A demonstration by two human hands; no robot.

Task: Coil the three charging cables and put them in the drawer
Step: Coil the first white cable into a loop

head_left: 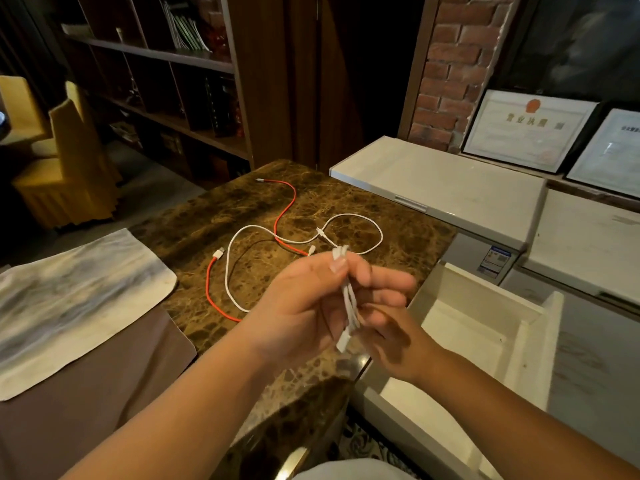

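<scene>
A folded white cable bundle (pixel 349 299) stands upright between my hands above the marble counter's right edge. My left hand (pixel 304 306) pinches its top with thumb and fingers. My right hand (pixel 391 327) holds the bundle's lower part, its fingers partly hidden behind the left hand. A red cable (pixel 284 211) snakes across the brown marble counter (pixel 214 216). A loose white cable (pixel 360 221) lies looped over the red one. An open white drawer (pixel 485 327) sits to the right of the counter, below my right hand, with nothing visible inside.
A grey-white cloth (pixel 69 296) lies on the brown surface at left. White chest freezers (pixel 450 181) stand behind the drawer, with framed certificates (pixel 526 129) leaning on a brick wall. Dark shelves and yellow chairs (pixel 69 161) fill the far left.
</scene>
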